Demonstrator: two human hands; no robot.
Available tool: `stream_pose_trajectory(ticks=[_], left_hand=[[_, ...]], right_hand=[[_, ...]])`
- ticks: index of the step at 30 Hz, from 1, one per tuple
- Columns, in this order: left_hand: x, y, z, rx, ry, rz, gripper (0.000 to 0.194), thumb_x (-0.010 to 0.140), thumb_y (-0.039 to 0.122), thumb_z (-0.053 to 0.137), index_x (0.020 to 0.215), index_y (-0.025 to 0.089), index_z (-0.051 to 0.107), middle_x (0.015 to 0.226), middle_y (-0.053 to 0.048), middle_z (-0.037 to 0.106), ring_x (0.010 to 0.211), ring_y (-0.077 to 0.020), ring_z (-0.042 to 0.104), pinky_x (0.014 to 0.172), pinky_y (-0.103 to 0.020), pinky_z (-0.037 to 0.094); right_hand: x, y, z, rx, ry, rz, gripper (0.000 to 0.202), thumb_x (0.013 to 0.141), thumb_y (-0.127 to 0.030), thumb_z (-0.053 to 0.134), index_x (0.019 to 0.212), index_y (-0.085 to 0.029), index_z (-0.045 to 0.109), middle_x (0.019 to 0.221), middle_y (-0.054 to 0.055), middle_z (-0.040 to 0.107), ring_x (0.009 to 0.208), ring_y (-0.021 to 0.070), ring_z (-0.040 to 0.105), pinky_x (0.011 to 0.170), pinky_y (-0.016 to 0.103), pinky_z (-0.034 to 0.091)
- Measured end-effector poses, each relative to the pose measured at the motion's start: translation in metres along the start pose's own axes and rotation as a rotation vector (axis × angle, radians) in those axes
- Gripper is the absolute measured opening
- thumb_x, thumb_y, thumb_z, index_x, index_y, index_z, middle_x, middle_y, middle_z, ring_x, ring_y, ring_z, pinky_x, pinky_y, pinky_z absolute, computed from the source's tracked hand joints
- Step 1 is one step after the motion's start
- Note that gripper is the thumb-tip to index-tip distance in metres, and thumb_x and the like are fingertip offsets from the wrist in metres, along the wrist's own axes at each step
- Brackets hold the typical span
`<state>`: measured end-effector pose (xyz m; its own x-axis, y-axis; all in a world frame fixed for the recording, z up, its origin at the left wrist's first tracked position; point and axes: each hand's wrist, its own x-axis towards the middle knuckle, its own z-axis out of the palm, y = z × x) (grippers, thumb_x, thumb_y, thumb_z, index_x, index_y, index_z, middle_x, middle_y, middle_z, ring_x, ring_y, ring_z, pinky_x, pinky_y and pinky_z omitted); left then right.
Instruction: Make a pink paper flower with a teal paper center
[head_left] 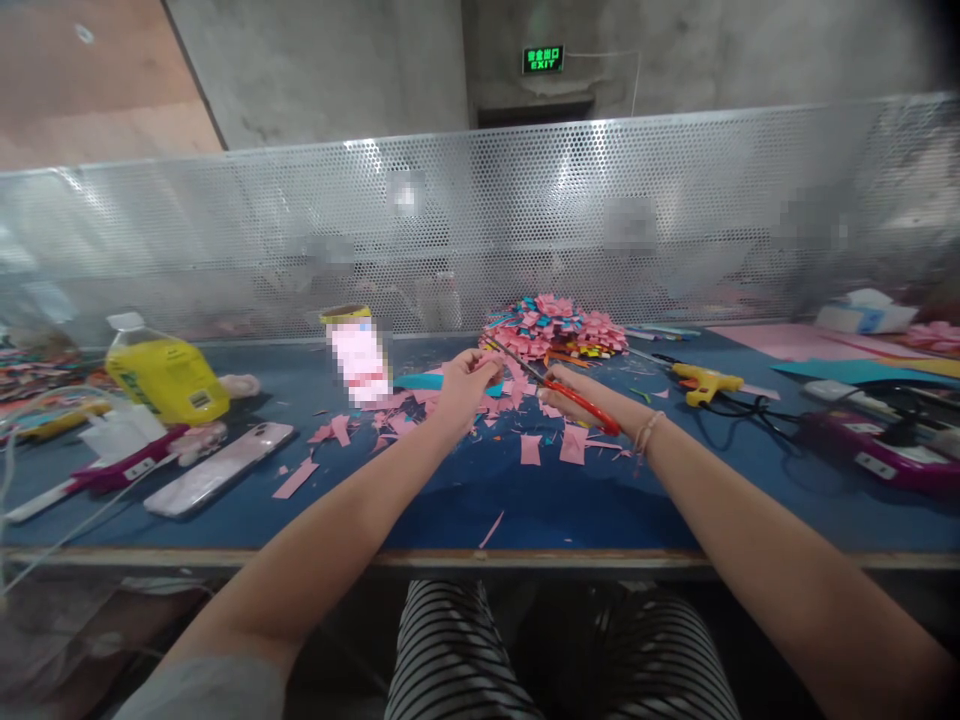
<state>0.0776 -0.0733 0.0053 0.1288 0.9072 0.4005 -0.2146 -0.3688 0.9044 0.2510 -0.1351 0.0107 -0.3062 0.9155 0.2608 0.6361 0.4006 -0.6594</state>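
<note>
As left hand [471,376] pinches paper [516,376], scissors [589,407] seemingly alongside; held in right hand [574,384].

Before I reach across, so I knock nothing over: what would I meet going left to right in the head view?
Yellow-liquid bottle, blurred pink object, left hand, right hand holding red-handled scissors, yellow glue gun, purple power strip.

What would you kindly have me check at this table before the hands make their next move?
1. Scissors in the right hand: ok.
2. Pink paper in the left hand: ok.
3. Left hand safely clear of the blades: cannot tell; they look close.
4. Table free of scraps: not ok, several lie about.
5. Glue gun apart from both hands: ok.
6. Glue gun switched off: cannot tell.
</note>
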Motion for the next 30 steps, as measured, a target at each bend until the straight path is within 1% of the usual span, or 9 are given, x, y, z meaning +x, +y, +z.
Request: stream_pose_trajectory(ticks=[4, 7, 13, 19, 22, 25, 27, 30], left_hand=[[0.001, 0.001, 0.000, 0.022, -0.003, 0.030, 0.009, 0.060, 0.018, 0.060, 0.061, 0.015, 0.052, 0.051, 0.004, 0.049, 0.049, -0.0064, 0.044, 0.051, -0.022, 0.038], [0.001, 0.002, 0.000, 0.030, -0.004, 0.037, 0.008, 0.060, 0.018, 0.060, 0.061, 0.015, 0.052, 0.050, 0.004, 0.048, 0.047, -0.0063, 0.043, 0.050, -0.022, 0.036], [0.001, 0.001, -0.002, 0.056, -0.015, 0.046, 0.009, 0.061, 0.019, 0.060, 0.061, 0.016, 0.052, 0.051, 0.004, 0.049, 0.049, -0.0070, 0.044, 0.051, -0.022, 0.036], [0.001, 0.001, -0.003, 0.066, -0.012, 0.038, 0.008, 0.062, 0.020, 0.060, 0.062, 0.016, 0.053, 0.051, 0.003, 0.049, 0.049, -0.0076, 0.044, 0.051, -0.023, 0.036], [0.001, 0.000, -0.003, 0.055, -0.035, 0.053, 0.010, 0.062, 0.020, 0.060, 0.061, 0.016, 0.051, 0.051, 0.004, 0.048, 0.049, -0.0073, 0.044, 0.051, -0.023, 0.036], [0.000, 0.001, -0.002, 0.044, -0.040, 0.010, 0.011, 0.061, 0.021, 0.062, 0.063, 0.016, 0.052, 0.050, 0.004, 0.048, 0.048, -0.0075, 0.045, 0.051, -0.024, 0.038], [-0.001, 0.002, -0.002, 0.076, -0.041, -0.016, 0.012, 0.061, 0.023, 0.063, 0.064, 0.016, 0.054, 0.051, 0.003, 0.049, 0.047, -0.0077, 0.045, 0.050, -0.024, 0.038], [-0.001, 0.003, -0.003, 0.125, -0.084, -0.003, 0.011, 0.062, 0.025, 0.063, 0.064, 0.016, 0.058, 0.053, 0.002, 0.052, 0.045, -0.0077, 0.045, 0.048, -0.024, 0.037]], right_hand=[[0.001, 0.000, 0.000, -0.037, -0.019, -0.006, 0.029, 0.077, -0.048, 0.042, 0.080, -0.020, 0.037, 0.059, -0.002, 0.044, 0.050, 0.0110, 0.042, 0.049, 0.026, 0.034], [0.003, 0.002, 0.002, -0.056, -0.010, -0.019, 0.028, 0.077, -0.048, 0.041, 0.079, -0.021, 0.036, 0.058, -0.003, 0.043, 0.049, 0.0105, 0.041, 0.047, 0.026, 0.033], [0.004, 0.006, 0.005, -0.041, 0.007, -0.071, 0.025, 0.078, -0.046, 0.042, 0.074, -0.022, 0.035, 0.058, -0.003, 0.040, 0.050, 0.0108, 0.039, 0.046, 0.026, 0.032], [0.008, 0.017, 0.007, -0.050, 0.042, -0.090, 0.027, 0.075, -0.047, 0.047, 0.074, -0.022, 0.038, 0.056, -0.004, 0.042, 0.048, 0.0099, 0.039, 0.046, 0.025, 0.031], [0.011, 0.023, 0.006, -0.043, 0.084, -0.061, 0.028, 0.074, -0.047, 0.048, 0.076, -0.021, 0.038, 0.054, -0.005, 0.042, 0.045, 0.0091, 0.038, 0.045, 0.025, 0.030], [0.014, 0.026, 0.003, -0.019, 0.185, 0.011, 0.032, 0.071, -0.049, 0.050, 0.074, -0.021, 0.036, 0.053, -0.006, 0.040, 0.045, 0.0086, 0.036, 0.044, 0.025, 0.029], [0.014, 0.025, 0.000, 0.033, 0.229, 0.042, 0.034, 0.070, -0.050, 0.051, 0.073, -0.021, 0.034, 0.055, -0.006, 0.038, 0.046, 0.0085, 0.036, 0.045, 0.025, 0.030], [0.010, 0.022, -0.003, 0.116, 0.210, 0.033, 0.033, 0.071, -0.050, 0.050, 0.073, -0.021, 0.034, 0.058, -0.005, 0.037, 0.050, 0.0091, 0.037, 0.048, 0.025, 0.033]])
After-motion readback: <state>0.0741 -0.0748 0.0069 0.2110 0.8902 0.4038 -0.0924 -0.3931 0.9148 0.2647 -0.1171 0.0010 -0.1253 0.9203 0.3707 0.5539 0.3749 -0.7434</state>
